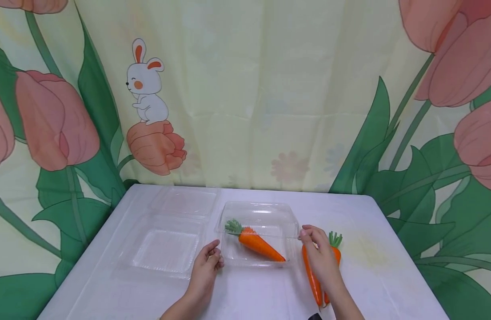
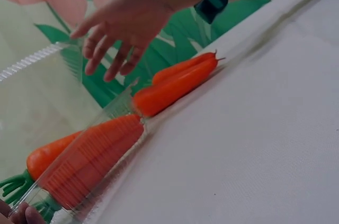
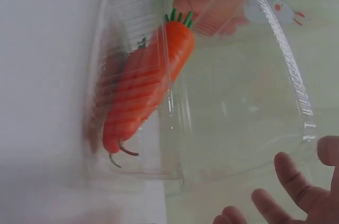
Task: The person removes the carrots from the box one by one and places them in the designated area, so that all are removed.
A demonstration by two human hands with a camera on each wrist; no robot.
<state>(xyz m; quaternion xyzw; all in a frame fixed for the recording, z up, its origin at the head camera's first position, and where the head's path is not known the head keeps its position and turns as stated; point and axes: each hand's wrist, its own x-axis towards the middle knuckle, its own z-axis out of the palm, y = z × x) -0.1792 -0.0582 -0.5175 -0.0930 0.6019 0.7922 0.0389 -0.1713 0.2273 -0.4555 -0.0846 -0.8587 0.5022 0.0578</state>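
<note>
1. Clear hinged container (image 1: 232, 255) – mid-table, front side toward the person, between the hands. Its lid (image 1: 265, 218) is tilted up, not closed.
2. Carrot (image 1: 262, 246) inside: long axis diagonal, leaves back-left, tip front-right. Wrist views suggest a second one beneath, or a reflection – cannot tell.
3. Key relation: lid's free edge runs left-right above the base; its right corner is just beside the right fingertips, and the right hand is the nearer to that corner.
4. Right hand (image 1: 319, 251) – fingers spread, lightly bent, nothing gripped; contact with the lid corner unclear.
5. Left hand (image 1: 207, 262) at the container's left front side, fingers bent, tips at the wall; cannot tell if they pinch it or only touch.
6. Two loose carrots (image 1: 313, 280) lie right of the container, partly under the right hand and forearm.
7. Second clear container (image 1: 165, 249) at left, opened out flat.
8. White tabletop (image 1: 381, 275); tulip-and-rabbit curtain (image 1: 237, 89) behind. Black object (image 1: 315, 317) at the bottom edge, mostly cut off.
</note>
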